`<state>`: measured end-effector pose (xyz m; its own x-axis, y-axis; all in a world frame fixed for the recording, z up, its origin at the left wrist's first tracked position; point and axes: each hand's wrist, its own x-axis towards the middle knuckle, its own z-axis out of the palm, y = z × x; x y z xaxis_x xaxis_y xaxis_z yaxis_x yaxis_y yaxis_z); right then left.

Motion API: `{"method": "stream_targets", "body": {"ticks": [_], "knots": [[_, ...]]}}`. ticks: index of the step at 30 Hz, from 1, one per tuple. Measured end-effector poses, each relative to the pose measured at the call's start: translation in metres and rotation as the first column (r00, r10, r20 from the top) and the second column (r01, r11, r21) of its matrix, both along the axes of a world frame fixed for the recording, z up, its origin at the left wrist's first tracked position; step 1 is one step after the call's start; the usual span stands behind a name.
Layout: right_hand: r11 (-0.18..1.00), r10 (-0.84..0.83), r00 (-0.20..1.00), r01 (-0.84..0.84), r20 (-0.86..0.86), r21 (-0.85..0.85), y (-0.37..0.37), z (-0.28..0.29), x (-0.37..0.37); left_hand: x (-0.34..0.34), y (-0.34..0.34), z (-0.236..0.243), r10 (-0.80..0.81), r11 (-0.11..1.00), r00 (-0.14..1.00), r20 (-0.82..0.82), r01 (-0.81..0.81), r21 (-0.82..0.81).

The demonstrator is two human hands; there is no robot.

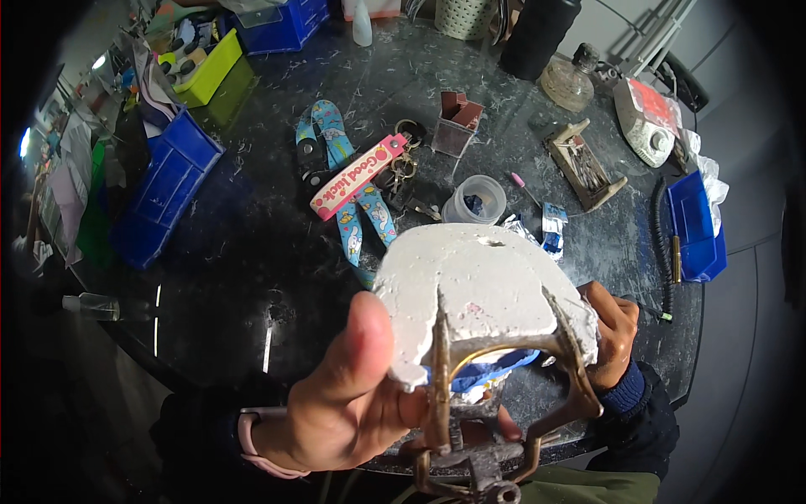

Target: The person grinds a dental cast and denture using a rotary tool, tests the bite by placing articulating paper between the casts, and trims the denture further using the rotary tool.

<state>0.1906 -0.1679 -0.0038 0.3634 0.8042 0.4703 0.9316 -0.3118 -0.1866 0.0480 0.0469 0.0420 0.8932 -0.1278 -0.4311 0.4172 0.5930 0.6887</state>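
Note:
A metal articulator (pixel 535 458) with a white plaster top (pixel 470 273) and blue material (pixel 483 370) beneath the plaster fills the lower middle. My left hand (pixel 344 391) grips it from the left, thumb raised along the plaster's side, some fingers hidden behind the metal frame. My right hand (pixel 613 336) has its fingers curled at the plaster's right edge; its thumb is hidden. A dark thin tool with a green tip (pixel 663 316) lies just beyond those fingers.
Behind are a lanyard with keys (pixel 344 143), cup (pixel 477 198), metal box (pixel 453 126) and tool holder (pixel 579 160). Blue trays (pixel 168 185) (pixel 709 260) flank them; a green bin (pixel 206 84), bottles (pixel 567 80) and a white device (pixel 638 126) stand farther back. A clear bottle (pixel 101 307) lies left.

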Motion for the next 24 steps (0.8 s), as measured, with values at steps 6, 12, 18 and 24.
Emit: {"method": "stream_targets", "body": {"ticks": [6,12,18,24], "knots": [[1.000,0.007,0.999,-0.006,0.037,-0.022,0.004,0.001,0.001,0.006,0.001,-0.002,-0.015,0.988,0.999,0.031,0.019,-0.153],[1.000,0.005,0.998,-0.005,0.067,0.003,0.004,0.002,0.001,0.009,0.001,-0.002,0.013,0.985,0.997,0.080,0.001,-0.171],[1.000,-0.001,0.998,0.002,0.057,-0.012,0.003,-0.001,0.001,0.007,0.000,-0.007,0.010,0.986,0.995,0.100,0.007,-0.170],[1.000,-0.021,0.999,0.021,-0.028,-0.020,-0.001,-0.005,-0.001,0.006,-0.005,-0.023,0.121,0.968,0.981,0.150,-0.083,-0.238]]}}
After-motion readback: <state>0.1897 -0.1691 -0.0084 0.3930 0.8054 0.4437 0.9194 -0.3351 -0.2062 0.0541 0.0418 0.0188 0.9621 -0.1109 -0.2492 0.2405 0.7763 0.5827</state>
